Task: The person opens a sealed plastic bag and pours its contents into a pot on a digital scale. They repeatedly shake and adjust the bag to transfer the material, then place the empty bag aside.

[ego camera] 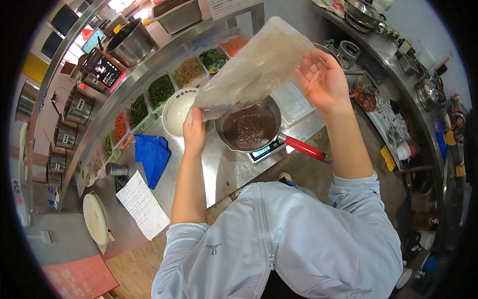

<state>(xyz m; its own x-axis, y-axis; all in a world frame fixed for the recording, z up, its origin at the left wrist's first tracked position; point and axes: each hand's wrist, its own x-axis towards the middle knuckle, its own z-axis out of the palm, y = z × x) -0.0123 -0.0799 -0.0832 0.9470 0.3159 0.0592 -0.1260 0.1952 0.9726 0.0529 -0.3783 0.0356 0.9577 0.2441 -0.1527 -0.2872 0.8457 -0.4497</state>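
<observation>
A large translucent plastic bag [257,63], smeared brown inside, slants above a saucepan [276,116]. My left hand [195,130] pinches its lower corner, close to a white bowl [179,108] with printed writing. Higher up, my right hand [326,84] holds the bag's right edge, palm turned up and fingers partly spread; its exact grip is hard to make out. Dark brown liquid [250,127] with a rippled surface fills much of the pan. The pan's red handle [304,147] points right, and a digital scale [267,151] with a lit display sits under it.
Plastic tubs of chopped greens [160,89], shredded carrot [120,126] and other toppings line the counter's back. A blue cloth [151,157], a handwritten sheet [143,205] and a lidded white tub [293,102] lie nearby. A phone [102,69] leans on the shelf.
</observation>
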